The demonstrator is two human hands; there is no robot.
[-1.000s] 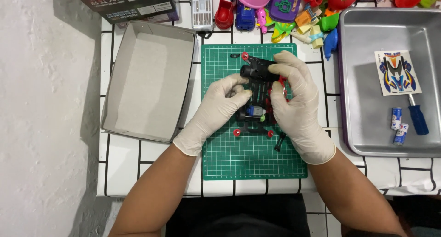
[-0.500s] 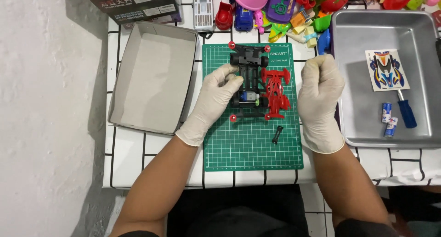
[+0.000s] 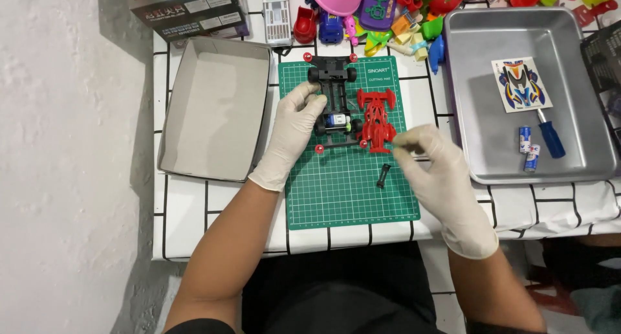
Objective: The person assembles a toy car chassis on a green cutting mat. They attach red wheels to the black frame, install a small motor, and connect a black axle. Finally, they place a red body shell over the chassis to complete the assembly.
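The black toy car chassis lies on the green cutting mat, the left hand touching its side with loosely open fingers. Just beside the chassis sits the red body shell; the right hand pinches closed near it, on what I cannot tell. Right of the mat, a metal tray holds a sticker sheet, screwdriver and batteries.

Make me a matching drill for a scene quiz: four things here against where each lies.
1 chassis
2 red body
3 screwdriver
4 black pin

A in the metal tray
B on the mat, by the right hand
C under the left hand fingertips
D on the mat, right of the chassis

1-C, 2-D, 3-A, 4-B
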